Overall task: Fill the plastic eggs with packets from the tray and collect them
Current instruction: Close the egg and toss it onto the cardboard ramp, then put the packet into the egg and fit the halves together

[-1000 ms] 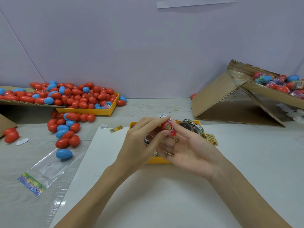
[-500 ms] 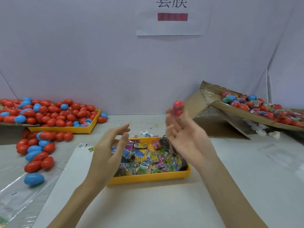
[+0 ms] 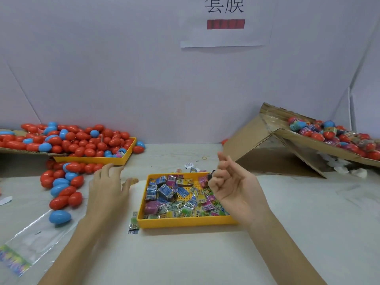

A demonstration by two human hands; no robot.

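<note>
Both hands up and empty over the desk (image 3: 308,233), packet tray (image 3: 185,221) between them.

White desk runs back to a pale wall with a paper sign (image 3: 225,21). Beyond the left fingers (image 3: 109,171), red and blue eggs (image 3: 67,190) spill loose on the desk and heap in a yellow tray (image 3: 92,159). Past the right fingers (image 3: 218,176), off to the right, a tipped cardboard box (image 3: 257,140) carries filled eggs (image 3: 333,134). A clear bag (image 3: 39,237) lies near the left forearm. Left hand (image 3: 107,192) is palm down, fingers spread wide, blurred, just left of the tray. Right hand (image 3: 234,188) is palm up above the tray's right side, fingers loosely curled, gripping nothing. Packets (image 3: 176,194) sit heaped in the tray just below those fingers, one stray packet (image 3: 133,225) at its near-left corner.
</note>
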